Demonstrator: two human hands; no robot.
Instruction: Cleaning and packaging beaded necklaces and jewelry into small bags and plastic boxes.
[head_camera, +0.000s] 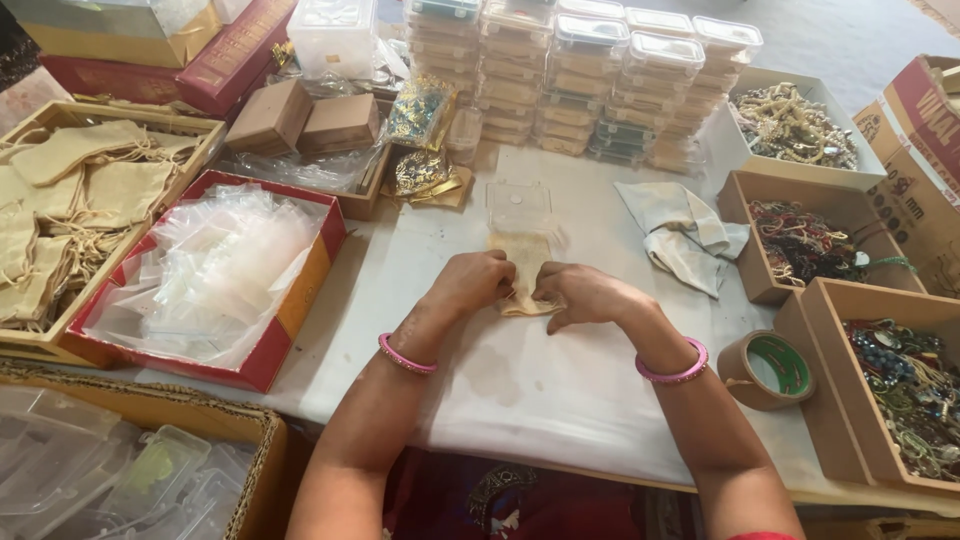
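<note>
Left hand (478, 282) and right hand (578, 292), fingers clamped on a small cloth pouch (522, 262), mid-counter (560, 400); tape roll (768, 369) right.

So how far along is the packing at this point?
Done, by the look of it: stacks of filled clear boxes at the table's far edge. In hand: the left hand and right hand both grip one beige pouch, an empty clear box just beyond. Left: trays of jewellery and a tray of unused pouches.
</note>
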